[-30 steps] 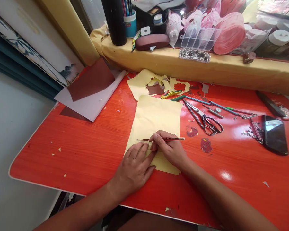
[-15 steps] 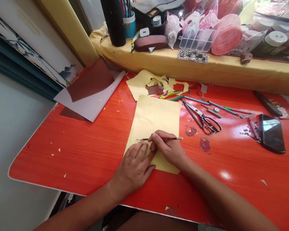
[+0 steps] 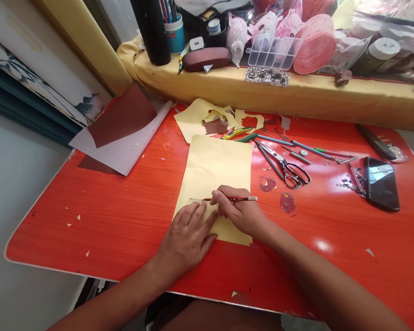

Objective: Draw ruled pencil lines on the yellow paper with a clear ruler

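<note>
My left hand [image 3: 188, 230] lies flat on the lower left of a yellow sheet of paper [image 3: 221, 161], fingers stretched out. Between the fingers of my right hand [image 3: 236, 207] is a dark red pencil [image 3: 244, 199], held almost level just above my left fingertips, with its point toward the left. A pale, clear strip [image 3: 195, 200], perhaps a ruler, shows at the left fingertips; most of it is hidden under the hand. Faint lines mark the paper between my hands. Right of the sheet rest scissors [image 3: 283, 165], with their blades toward the back.
Yellow-and-green handled pliers [image 3: 241, 133] and cut yellow scraps [image 3: 189, 117] lie behind the sheet. A phone [image 3: 381, 185] is at the right. Brown and white sheets [image 3: 138, 147] lie back left. A cloth-covered ledge [image 3: 200, 85] with a black cylinder [image 3: 151, 32] and a clear divided box [image 3: 274, 53] borders the back.
My right hand and the pencil have shifted slightly right relative to the paper. My left hand stays pressed in place. The whole view has shifted a little.
</note>
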{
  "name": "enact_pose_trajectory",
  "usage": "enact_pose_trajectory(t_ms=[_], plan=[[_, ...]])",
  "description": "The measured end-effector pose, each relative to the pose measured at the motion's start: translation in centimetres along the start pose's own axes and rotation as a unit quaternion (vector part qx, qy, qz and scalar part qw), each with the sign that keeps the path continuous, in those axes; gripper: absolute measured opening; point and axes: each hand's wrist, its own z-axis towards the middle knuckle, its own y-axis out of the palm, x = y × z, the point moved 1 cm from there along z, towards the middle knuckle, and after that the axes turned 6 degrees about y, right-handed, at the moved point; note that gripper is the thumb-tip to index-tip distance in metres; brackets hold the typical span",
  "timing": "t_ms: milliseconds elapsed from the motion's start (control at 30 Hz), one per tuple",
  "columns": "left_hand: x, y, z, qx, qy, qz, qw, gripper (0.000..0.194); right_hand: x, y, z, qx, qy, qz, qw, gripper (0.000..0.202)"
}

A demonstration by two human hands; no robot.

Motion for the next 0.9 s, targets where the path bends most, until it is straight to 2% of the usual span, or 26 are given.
enact_pose_trajectory(t_ms=[133,433,667,900], plan=[[-0.1,0.0,0.0,0.005,0.003,0.002,1.000,0.054,0.5,-1.2,-0.7,0.005,0.010,0.013,1.000,0.046],[-0.1,-0.1,0.1,-0.002,0.008,0.014,1.000,0.051,2.0,-4.3,-3.0,0.032,0.055,0.023,0.998,0.056],[0.0,-0.1,0.1,-0.008,0.004,0.020,1.000,0.052,3.0,-5.3,-4.1,0.051,0.062,0.053,0.995,0.055],[0.1,-0.2,0.2,-0.011,0.009,0.023,1.000,0.050,2.8,-6.3,-4.7,0.059,0.059,0.054,0.995,0.057]])
